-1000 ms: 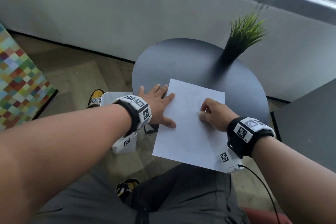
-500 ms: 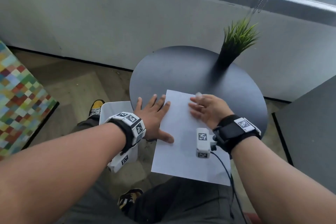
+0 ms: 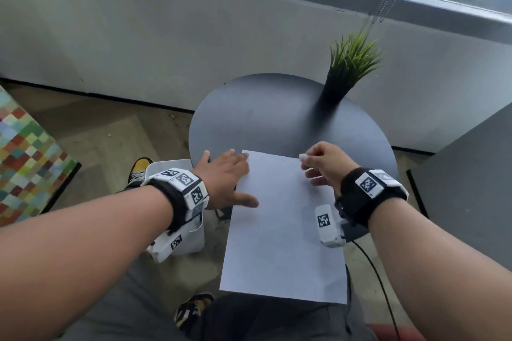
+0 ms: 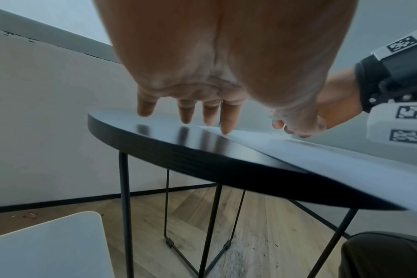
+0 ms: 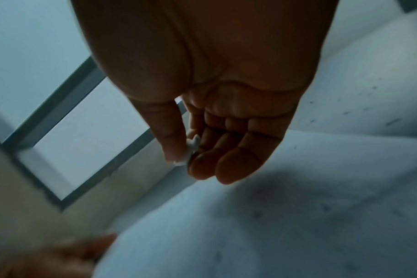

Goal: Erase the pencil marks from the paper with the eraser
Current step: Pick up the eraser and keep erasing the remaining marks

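A white sheet of paper (image 3: pixel 279 224) lies on the round black table (image 3: pixel 266 113), its near part hanging over the table's edge towards my lap. No pencil marks are plain on it from the head view. My left hand (image 3: pixel 224 180) lies flat, fingers straight, on the sheet's left edge and the table; in the left wrist view its fingertips (image 4: pixel 225 129) press the paper's (image 4: pixel 333 156) corner. My right hand (image 3: pixel 322 165) hovers over the sheet's far right corner and pinches a small white eraser (image 3: pixel 302 157) between thumb and fingers, seen also as the eraser (image 5: pixel 191 148) in the right wrist view.
A potted green grass plant (image 3: pixel 347 69) stands at the table's far right. A white box (image 3: pixel 182 232) sits on the floor to the left under my left wrist. A dark cabinet (image 3: pixel 471 174) stands to the right, a wall and window behind.
My right hand, which rubbed the eraser mid-sheet a second ago, has moved to the far right corner and lifted. The left hand stays pressing the left edge.
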Motion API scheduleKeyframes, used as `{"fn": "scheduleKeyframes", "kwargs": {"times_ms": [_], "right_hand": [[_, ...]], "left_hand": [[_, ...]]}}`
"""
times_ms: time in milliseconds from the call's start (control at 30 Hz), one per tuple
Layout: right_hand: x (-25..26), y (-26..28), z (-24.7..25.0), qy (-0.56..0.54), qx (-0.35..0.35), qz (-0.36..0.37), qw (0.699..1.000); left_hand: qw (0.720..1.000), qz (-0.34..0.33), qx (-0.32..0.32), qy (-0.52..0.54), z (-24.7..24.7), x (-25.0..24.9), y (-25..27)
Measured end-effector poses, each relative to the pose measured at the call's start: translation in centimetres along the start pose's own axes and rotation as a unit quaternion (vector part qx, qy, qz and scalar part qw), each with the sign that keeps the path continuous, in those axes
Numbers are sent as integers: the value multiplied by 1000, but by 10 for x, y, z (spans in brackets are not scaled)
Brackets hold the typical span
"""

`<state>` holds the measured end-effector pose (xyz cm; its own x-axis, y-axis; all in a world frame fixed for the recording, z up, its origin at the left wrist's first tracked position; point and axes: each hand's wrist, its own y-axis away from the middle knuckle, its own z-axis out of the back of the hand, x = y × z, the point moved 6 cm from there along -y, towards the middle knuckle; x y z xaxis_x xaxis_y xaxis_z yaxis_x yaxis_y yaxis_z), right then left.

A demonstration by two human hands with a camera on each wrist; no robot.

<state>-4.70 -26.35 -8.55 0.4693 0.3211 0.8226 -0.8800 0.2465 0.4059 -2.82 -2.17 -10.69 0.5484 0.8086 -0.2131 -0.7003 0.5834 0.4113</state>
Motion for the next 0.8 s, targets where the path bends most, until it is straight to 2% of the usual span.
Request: {"fn": "scheduleKeyframes", "kwargs": {"times_ms": [100, 200, 333, 367, 500, 533, 633, 667, 733, 800], "right_hand": [[6, 2, -13, 164, 18, 42, 985], [17, 1, -34, 222, 30, 68, 972], [32, 0, -59, 367, 8, 115, 923], [33, 2, -68, 392, 18, 127, 911], [30, 21, -103, 462, 136, 201, 853], [31, 18, -97, 463, 127, 197, 854], [32, -2, -68, 443, 32, 148, 884], [32, -4, -66, 441, 18, 147, 885], [33, 3, -79, 453, 45, 175, 873], [32, 17, -93, 467, 111, 206, 853]], "left_hand": [[1000, 11, -22, -4, 4, -1, -4], [999, 33, -4, -15, -2, -3, -11], [998, 43, 32, -33, -14, -10, -14], [998, 46, 36, -31, -15, -11, -14], [998, 46, 38, -27, -12, -13, -13], [998, 48, 42, -29, -12, -13, -13], [997, 54, 54, -34, -11, -14, -14], [996, 55, 55, -34, -11, -14, -14], [996, 55, 55, -32, -11, -13, -13], [997, 51, 53, -31, -12, -14, -12]]}}
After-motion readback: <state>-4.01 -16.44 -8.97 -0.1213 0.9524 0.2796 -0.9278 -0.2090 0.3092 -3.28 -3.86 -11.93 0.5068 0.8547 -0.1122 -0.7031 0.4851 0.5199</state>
